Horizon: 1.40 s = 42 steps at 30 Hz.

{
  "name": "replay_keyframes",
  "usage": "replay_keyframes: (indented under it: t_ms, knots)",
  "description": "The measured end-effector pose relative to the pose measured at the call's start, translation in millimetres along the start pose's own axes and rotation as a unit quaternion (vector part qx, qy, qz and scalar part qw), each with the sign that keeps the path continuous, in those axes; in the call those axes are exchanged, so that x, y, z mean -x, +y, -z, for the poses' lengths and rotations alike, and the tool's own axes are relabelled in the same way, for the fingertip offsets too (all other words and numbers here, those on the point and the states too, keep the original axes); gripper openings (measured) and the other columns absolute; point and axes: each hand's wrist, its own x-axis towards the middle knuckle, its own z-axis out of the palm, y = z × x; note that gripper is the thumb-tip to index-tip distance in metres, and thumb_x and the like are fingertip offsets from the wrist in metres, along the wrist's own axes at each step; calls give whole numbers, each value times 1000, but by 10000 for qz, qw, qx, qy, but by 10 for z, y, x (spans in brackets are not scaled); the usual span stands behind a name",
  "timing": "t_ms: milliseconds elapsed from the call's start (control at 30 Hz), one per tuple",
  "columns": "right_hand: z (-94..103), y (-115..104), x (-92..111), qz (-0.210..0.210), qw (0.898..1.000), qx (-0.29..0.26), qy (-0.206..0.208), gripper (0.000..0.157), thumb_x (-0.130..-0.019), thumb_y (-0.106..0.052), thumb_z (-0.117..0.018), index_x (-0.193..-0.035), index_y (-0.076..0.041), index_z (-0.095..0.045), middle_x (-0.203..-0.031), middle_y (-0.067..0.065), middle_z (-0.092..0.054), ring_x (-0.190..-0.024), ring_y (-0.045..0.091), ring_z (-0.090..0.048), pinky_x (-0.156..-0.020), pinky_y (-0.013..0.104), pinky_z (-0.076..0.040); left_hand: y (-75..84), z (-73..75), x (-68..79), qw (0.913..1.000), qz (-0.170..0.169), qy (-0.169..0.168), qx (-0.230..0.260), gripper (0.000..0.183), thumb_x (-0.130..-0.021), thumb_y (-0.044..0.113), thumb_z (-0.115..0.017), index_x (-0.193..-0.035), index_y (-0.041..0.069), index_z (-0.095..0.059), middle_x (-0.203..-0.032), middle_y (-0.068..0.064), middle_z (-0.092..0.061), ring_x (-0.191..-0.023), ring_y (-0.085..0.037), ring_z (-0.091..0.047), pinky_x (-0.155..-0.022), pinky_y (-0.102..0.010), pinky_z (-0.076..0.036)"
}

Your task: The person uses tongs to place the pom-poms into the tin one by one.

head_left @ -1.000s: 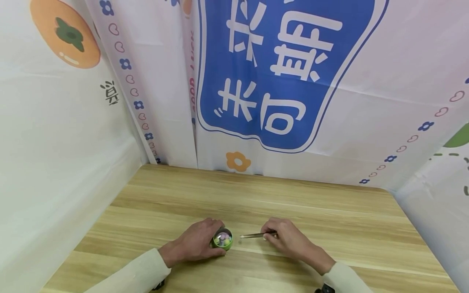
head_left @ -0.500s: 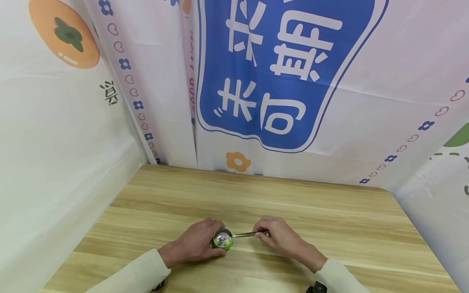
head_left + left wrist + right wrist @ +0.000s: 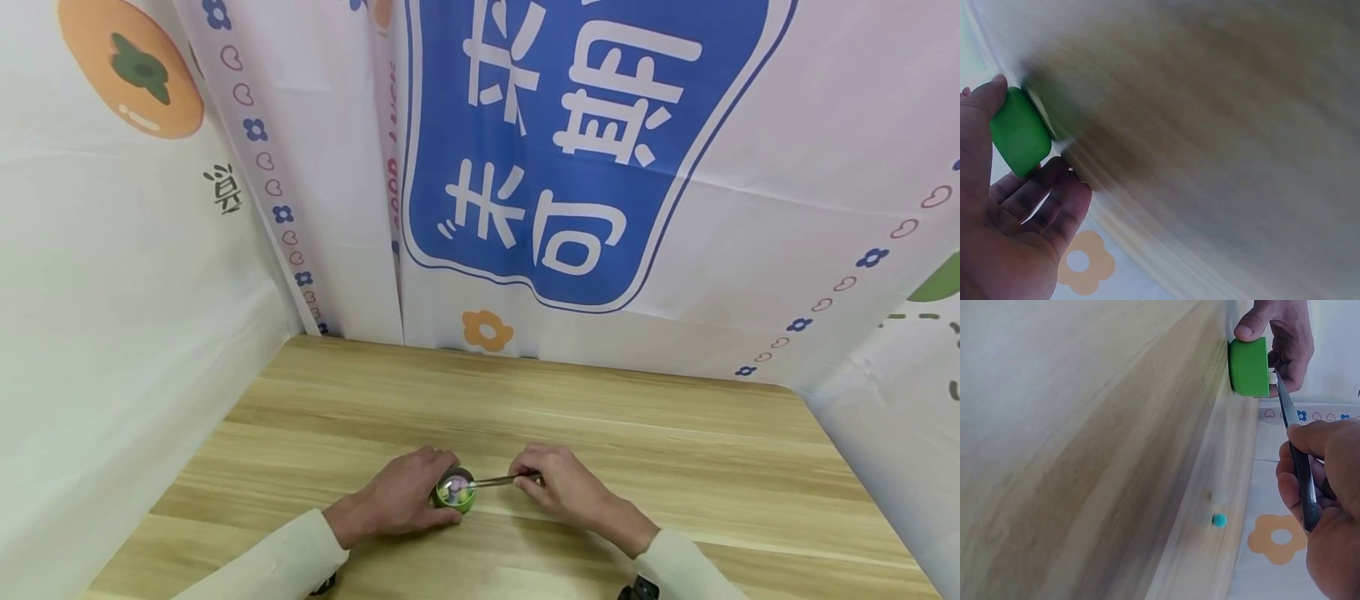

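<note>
Near side of table (image 3: pixel 540 408): green cup (image 3: pixel 1249 369) held upright, left hand (image 3: pixel 397 493) curled round it.
Tweezers (image 3: pixel 1287 405): pinched by right hand (image 3: pixel 566 487), tips held at cup's mouth; whether white bead (image 3: pixel 1273 378) there is gripped can't be told.
Beads done, apparently: pastel beads (image 3: pixel 458 482) held in cup.
Beads left: teal bead (image 3: pixel 1220 520), blurred pale bead (image 3: pixel 1218 497) seen on table.

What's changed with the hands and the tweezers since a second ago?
The right hand has moved left toward the green cup, bringing the tips of its tweezers from short of the cup to its opening. Nothing was visibly taken up or let go. The left hand still holds the cup, which stays put.
</note>
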Motion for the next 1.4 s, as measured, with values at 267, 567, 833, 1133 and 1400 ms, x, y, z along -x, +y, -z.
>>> replay_keyframes:
  t_ms: [267,567,833,1133,1400]
  knots:
    - [-12,-9,-9,-19,10000,9,-6,5,-90,-10,-70,-94,-13,-72,-89,-5,-68,-81,0,-59,-71,18,-51,-2,13,-3,10000,-19,3,38,54,-79,51,-78,-114,16,-57,-97,5,-61,-86,-7,-56,-70,-26,-49]
    - [-11,-16,19,-103,9999,-52,-57,4,-91,-10,-70,-94,-12,-72,-87,-5,-67,-80,-1,-58,-70,18,-51,-9,4,6,10000,-46,2,87,54,-79,51,-78,-113,16,-57,-96,6,-61,-85,-5,-55,-69,-24,-48]
    - [-4,2,66,-171,9998,-82,-15,5,-90,-10,-71,-94,-12,-72,-89,-4,-68,-82,0,-60,-72,20,-52,-14,-3,6,10000,-41,7,69,54,-80,52,-77,-115,16,-57,-97,6,-61,-86,-6,-55,-69,-25,-49]
    - [15,40,136,-324,9994,-125,54,7,-89,-8,-71,-94,-12,-72,-91,-5,-68,-83,2,-61,-72,19,-53,-20,-15,8,10000,-62,45,53,53,-79,52,-77,-112,16,-57,-95,6,-60,-84,-5,-54,-68,-24,-48]
    - [23,103,218,-376,9991,-122,120,8,-89,-7,-71,-94,-12,-72,-92,-4,-68,-82,1,-60,-71,18,-53,-16,-13,8,10000,-46,35,63,54,-79,52,-77,-113,16,-57,-96,6,-60,-85,-5,-54,-70,-25,-48]
